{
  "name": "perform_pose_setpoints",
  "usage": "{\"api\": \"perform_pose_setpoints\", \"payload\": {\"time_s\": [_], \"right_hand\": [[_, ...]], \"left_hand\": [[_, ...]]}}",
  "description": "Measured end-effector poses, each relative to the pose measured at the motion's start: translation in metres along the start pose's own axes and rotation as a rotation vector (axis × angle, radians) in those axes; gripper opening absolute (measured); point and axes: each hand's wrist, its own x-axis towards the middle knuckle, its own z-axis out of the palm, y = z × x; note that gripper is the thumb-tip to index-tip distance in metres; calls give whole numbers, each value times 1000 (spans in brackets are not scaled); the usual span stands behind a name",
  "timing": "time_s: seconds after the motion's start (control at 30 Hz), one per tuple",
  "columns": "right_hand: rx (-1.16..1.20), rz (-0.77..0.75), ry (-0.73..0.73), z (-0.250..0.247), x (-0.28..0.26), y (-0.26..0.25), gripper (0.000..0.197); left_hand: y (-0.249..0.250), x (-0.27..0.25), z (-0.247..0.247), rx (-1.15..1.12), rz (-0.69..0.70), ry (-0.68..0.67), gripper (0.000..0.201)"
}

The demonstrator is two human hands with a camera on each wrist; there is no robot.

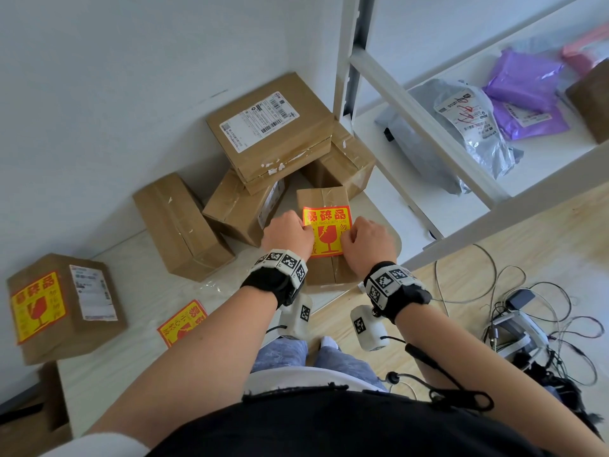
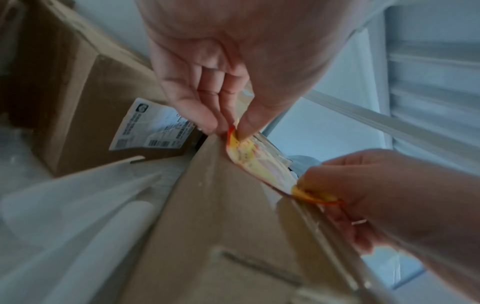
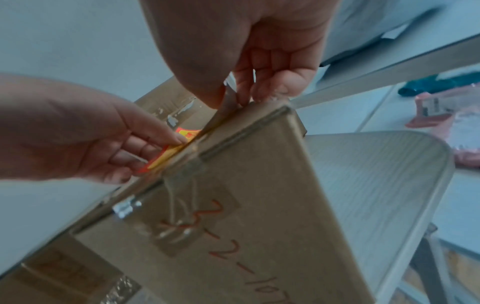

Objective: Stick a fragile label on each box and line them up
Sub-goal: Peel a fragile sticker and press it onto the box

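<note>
A yellow and red fragile label (image 1: 326,230) lies over the top of a small brown box (image 1: 324,199) at the table's right end. My left hand (image 1: 287,235) pinches the label's left edge (image 2: 233,135). My right hand (image 1: 365,240) pinches its right edge (image 3: 223,102). The label hangs slack between the two hands just above the box top (image 2: 233,195). The box front (image 3: 246,216) carries red handwriting. A box bearing a fragile label (image 1: 62,305) stands at the table's left. A loose label sheet (image 1: 183,323) lies on the table (image 1: 138,351).
Several unlabelled brown boxes (image 1: 270,130) are piled at the back against the wall, one lying apart (image 1: 181,225). A white metal shelf (image 1: 425,133) with parcel bags (image 1: 524,94) stands to the right. Cables (image 1: 527,311) lie on the wooden floor.
</note>
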Motion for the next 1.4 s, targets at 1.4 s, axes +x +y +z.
{"api": "perform_pose_setpoints", "payload": {"time_s": [1.4], "right_hand": [[515,13,-92,3,-11,17,39]], "left_hand": [[-19,-34,27,-410,0,-97,52]]}}
